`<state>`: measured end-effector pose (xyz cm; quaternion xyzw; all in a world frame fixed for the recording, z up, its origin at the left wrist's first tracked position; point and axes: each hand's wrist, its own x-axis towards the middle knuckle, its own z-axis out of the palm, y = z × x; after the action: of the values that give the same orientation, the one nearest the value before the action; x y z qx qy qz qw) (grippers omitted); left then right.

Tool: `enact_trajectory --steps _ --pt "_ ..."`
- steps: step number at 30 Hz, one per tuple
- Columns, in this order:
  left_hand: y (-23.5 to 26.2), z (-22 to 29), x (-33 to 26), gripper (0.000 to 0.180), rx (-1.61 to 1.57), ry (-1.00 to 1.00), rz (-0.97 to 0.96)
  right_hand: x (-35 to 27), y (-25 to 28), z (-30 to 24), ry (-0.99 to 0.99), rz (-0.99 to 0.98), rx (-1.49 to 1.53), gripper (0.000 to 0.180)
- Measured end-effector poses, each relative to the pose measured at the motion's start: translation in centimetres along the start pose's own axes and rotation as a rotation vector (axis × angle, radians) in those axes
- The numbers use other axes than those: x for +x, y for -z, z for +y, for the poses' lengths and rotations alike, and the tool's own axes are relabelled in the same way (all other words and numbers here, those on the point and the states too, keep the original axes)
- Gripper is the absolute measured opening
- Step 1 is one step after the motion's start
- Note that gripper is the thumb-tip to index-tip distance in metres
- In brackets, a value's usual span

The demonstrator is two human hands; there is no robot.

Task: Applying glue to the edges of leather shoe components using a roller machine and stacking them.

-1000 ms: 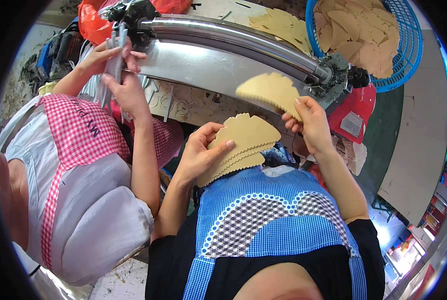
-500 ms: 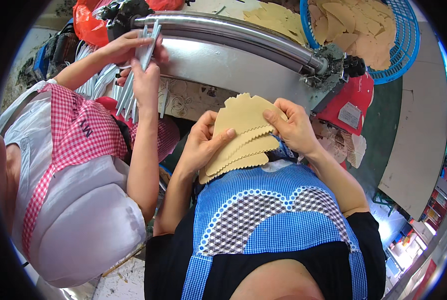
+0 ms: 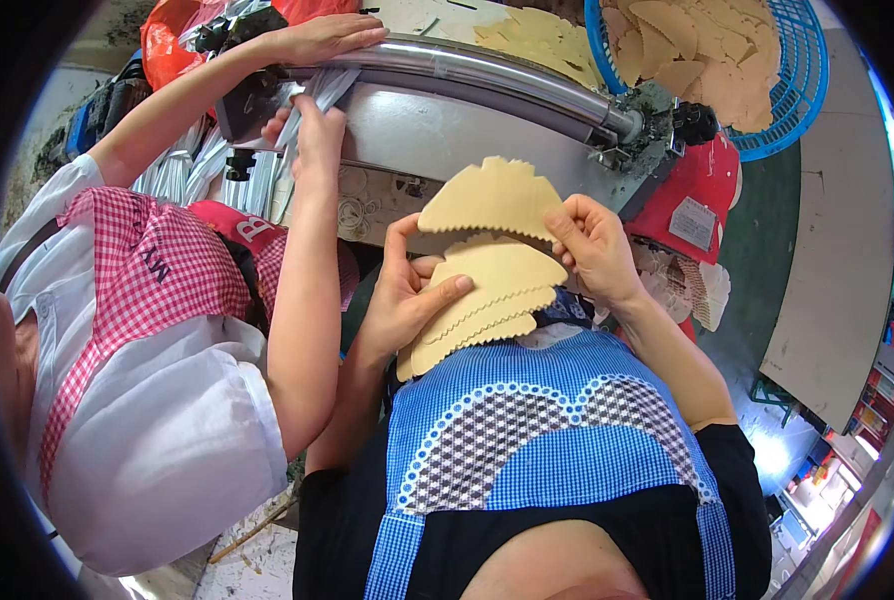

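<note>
"What does the right hand (image 3: 597, 245) pinch?"
"One piece (image 3: 492, 200) — tan, zigzag-edged — just above the stack (image 3: 502, 285) in the left hand (image 3: 402, 295)."
"And beyond?"
"A roller (image 3: 507, 80), with a blue basket (image 3: 814, 85) near its right end."

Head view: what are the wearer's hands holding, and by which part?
The left hand holds a stack of tan pieces by its left side, thumb on top; the right hand pinches another tan piece at its right end.

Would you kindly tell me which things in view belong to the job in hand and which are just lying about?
In use:
fanned tan pieces, in the left hand
single tan piece, pinched by the right hand
blue basket of similar pieces, probably

Seemingly lying about:
yellowish pieces behind the roller
orange-red plastic bag
</note>
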<state>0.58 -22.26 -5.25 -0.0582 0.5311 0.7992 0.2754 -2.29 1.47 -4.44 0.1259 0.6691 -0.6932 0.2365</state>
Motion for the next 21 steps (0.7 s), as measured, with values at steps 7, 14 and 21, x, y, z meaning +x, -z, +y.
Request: enact_trajectory --steps 7,14,21 --pt "0.0 -1.0 1.1 0.023 0.371 0.086 -0.055 -0.6 -2.6 -0.5 0.04 0.129 0.063 0.028" --pt "-2.3 -0.4 1.4 0.038 0.274 -0.084 0.001 -1.9 -2.9 1.6 0.23 0.138 -0.241 0.037" --pt "-1.0 -0.3 0.1 0.034 0.287 0.041 0.036 -2.7 -2.9 -0.3 0.274 -0.15 -0.303 0.023"
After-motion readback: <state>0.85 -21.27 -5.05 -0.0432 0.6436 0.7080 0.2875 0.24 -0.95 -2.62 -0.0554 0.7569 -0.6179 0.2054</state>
